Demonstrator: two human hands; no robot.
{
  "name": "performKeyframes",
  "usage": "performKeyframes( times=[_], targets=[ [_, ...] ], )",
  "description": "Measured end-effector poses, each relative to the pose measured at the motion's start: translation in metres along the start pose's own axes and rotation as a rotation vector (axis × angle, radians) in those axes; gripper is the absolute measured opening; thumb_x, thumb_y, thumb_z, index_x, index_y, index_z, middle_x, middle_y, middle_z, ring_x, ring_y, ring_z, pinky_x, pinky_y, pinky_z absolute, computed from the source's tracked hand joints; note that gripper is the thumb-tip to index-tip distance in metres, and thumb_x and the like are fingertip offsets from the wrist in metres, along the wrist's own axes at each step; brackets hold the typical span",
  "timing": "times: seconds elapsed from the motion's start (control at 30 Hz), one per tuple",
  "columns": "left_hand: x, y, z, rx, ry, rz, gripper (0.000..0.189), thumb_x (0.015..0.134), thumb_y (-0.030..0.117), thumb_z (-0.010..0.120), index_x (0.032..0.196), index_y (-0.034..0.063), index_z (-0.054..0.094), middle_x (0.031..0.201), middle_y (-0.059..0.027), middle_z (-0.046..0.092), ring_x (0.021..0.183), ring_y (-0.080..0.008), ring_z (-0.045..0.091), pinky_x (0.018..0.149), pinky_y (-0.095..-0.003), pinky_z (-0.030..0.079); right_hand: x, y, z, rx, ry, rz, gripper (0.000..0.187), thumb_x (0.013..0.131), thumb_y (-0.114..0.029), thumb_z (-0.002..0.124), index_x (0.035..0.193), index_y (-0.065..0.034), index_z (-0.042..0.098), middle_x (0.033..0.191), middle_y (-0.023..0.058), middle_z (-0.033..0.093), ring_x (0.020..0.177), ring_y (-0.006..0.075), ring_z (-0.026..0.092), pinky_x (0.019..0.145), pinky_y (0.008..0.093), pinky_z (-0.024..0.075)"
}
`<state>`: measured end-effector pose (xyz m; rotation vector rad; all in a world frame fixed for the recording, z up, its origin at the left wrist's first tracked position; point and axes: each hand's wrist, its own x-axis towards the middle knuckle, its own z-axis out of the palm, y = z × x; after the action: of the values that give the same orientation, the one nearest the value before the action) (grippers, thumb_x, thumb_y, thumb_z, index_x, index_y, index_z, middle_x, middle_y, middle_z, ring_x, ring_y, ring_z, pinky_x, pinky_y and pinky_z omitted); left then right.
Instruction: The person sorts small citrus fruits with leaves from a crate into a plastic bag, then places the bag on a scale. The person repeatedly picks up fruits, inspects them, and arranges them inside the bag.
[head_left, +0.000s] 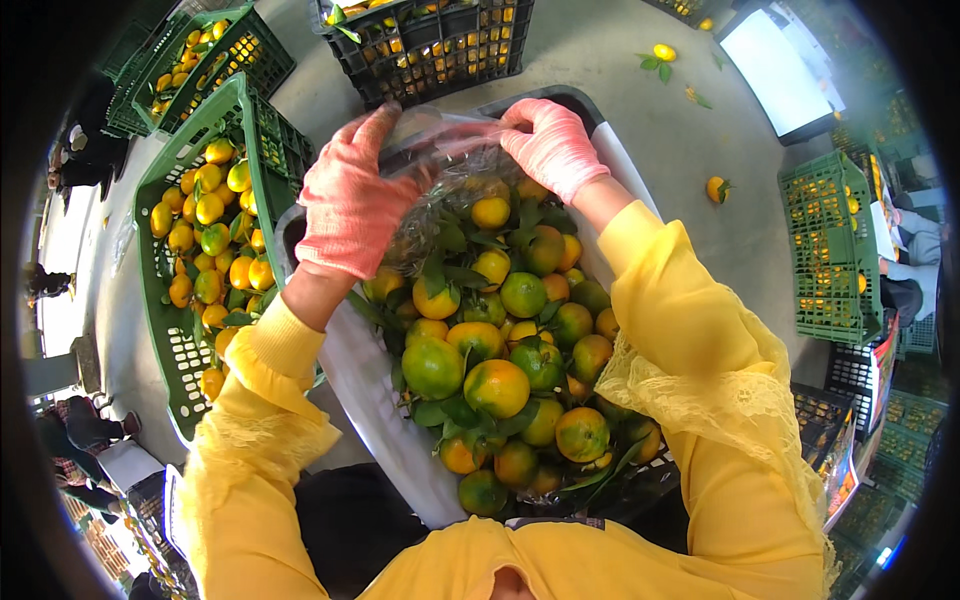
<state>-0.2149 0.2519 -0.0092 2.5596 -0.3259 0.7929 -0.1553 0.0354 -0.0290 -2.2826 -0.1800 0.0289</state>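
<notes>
A crate lined with white sheeting (375, 420) stands before me, heaped with green and orange mandarins (496, 388) that still carry leaves. Clear plastic film (450, 139) gathers over its far end, partly covering the fruit. My right hand (553, 146), in a pink knit glove, pinches the film between thumb and fingers near the crate's far right corner. Opposite it, my left hand (352, 202), gloved alike, is at the film's left side with thumb and forefinger apart. Motion blurs its fingertips, so whether they grip the film is unclear.
To the left is a green crate (244, 112) of orange mandarins. A black crate (442, 52) of fruit stands just beyond mine. Loose mandarins (718, 189) lie on the concrete floor (652, 135). Another green crate (829, 247) is at the right, with a person's legs (916, 247) beside it.
</notes>
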Motion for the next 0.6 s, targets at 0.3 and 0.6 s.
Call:
performKeyframes(
  times=[0.3, 0.6],
  targets=[
    [-0.013, 0.002, -0.037, -0.078, -0.32, 0.581, 0.02, 0.067, 0.012, 0.073, 0.085, 0.012, 0.066, 0.092, -0.0055, 0.067, 0.082, -0.026, 0.066, 0.073, -0.0366, 0.055, -0.02, 0.001, -0.043, 0.192, -0.126, -0.176, 0.028, 0.083, -0.014, 0.073, 0.109, -0.0063, 0.068, 0.106, 0.011, 0.069, 0.094, 0.0229, 0.067, 0.086, 0.0339, 0.0535],
    [-0.031, 0.009, -0.018, -0.324, -0.239, 0.374, 0.055, 0.065, 0.018, 0.079, 0.116, 0.0098, 0.061, 0.11, -0.0097, 0.064, 0.094, -0.0319, 0.064, 0.083, -0.0394, 0.054, -0.034, 0.007, -0.012, 0.065, -0.621, -0.228, 0.038, 0.086, -0.021, 0.074, 0.119, -0.0056, 0.064, 0.101, 0.0086, 0.068, 0.09, 0.0177, 0.064, 0.084, 0.0318, 0.0522]
  ],
)
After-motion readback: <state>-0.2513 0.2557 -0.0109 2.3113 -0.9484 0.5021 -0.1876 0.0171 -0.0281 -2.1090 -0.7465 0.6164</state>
